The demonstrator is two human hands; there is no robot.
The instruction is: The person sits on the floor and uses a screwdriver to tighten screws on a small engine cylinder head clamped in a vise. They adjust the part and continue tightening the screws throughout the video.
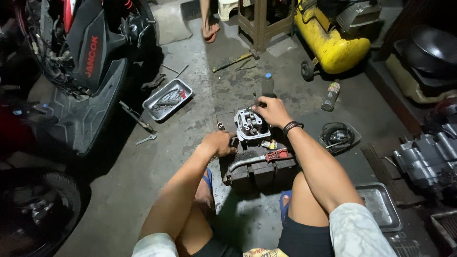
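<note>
Here, a grey metal engine cylinder head sits on a dark, oil-stained block on the concrete workshop floor, between the knees of a seated person. The right hand rests on the head's far upper corner, fingers curled over the casting and gripping it; a dark band circles the wrist. The left hand is clenched at the head's near left side, though whether it grasps a tool or the casting itself cannot be told from above. A red-handled tool lies across the block just in front of the head. A small socket stands on the floor just beside the left hand. Farther left, a metal tray of tools and a wrench lie near a black-and-red scooter. Beyond the head stands a plastic bottle, with a second bottle near a yellow air compressor tank. An empty-looking steel tray lies by the right knee, and another person's bare foot shows at the top.
</note>
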